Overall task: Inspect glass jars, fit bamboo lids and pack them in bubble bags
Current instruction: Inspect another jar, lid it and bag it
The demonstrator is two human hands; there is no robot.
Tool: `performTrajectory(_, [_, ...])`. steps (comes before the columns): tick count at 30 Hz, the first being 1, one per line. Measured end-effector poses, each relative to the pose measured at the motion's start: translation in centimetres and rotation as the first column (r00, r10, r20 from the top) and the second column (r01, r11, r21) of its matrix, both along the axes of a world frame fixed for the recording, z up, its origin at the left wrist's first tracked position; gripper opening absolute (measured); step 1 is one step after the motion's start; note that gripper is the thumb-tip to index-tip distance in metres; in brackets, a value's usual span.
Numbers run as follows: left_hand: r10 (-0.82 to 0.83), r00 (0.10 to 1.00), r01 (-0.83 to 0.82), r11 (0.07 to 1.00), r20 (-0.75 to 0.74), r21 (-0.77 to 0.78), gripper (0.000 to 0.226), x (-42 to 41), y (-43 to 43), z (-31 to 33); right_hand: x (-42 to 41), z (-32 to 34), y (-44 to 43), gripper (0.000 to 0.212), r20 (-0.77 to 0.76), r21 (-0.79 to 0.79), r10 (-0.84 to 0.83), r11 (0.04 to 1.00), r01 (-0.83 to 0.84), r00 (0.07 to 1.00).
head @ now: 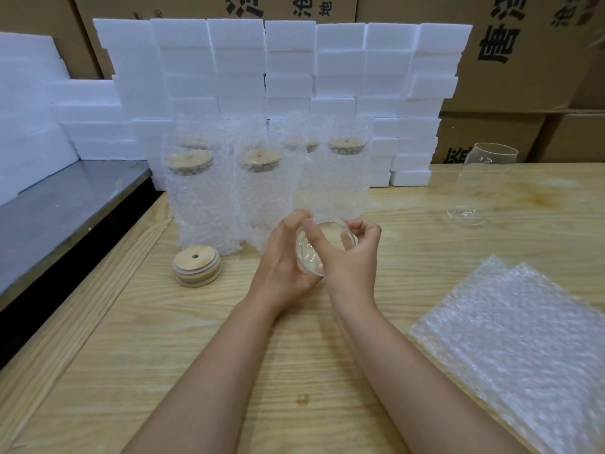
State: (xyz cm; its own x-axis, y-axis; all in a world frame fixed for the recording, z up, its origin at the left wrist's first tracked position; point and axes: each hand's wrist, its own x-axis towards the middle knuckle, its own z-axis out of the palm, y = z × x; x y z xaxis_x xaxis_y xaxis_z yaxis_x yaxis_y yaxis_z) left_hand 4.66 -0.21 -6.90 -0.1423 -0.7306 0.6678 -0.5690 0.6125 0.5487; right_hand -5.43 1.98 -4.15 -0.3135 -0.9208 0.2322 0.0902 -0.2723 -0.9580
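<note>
Holding a bare glass jar just above the wooden table, we curl our left hand and right hand around its two sides. Left of this jar sits a stack of bamboo lids; behind it stand bagged jars; to its right lie flat bubble bags and another empty jar.

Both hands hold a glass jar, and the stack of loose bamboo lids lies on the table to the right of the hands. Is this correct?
Not quite. In the head view the stack of bamboo lids lies on the table to the left of the hands, not the right. The left hand and right hand do hold the glass jar.
</note>
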Motion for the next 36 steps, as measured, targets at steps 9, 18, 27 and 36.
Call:
performTrajectory(9, [0.082,0.995,-0.079,0.995,-0.055,0.056,0.092,0.4,-0.5,-0.5,-0.1,-1.0,0.8,0.076,-0.290,-0.122,0.039,0.989,-0.078,0.956])
performTrajectory(18, [0.082,0.971,-0.053,0.990,-0.224,0.131,0.080,0.3,-0.1,0.5,-1.8,-1.0,0.0,0.073,-0.086,-0.206,0.363,0.905,-0.373,0.928])
performTrajectory(27, [0.087,0.983,-0.068,0.991,-0.165,0.114,0.096,0.6,-0.5,0.2,-3.1,0.0,-0.2,0.036,0.051,-0.183,0.327,0.932,-0.313,0.944])
performTrajectory(36, [0.069,0.991,-0.067,0.998,-0.111,0.019,0.094,0.4,-0.4,0.0,-2.7,1.6,-0.9,0.006,0.123,-0.089,0.184,0.981,-0.174,0.975])
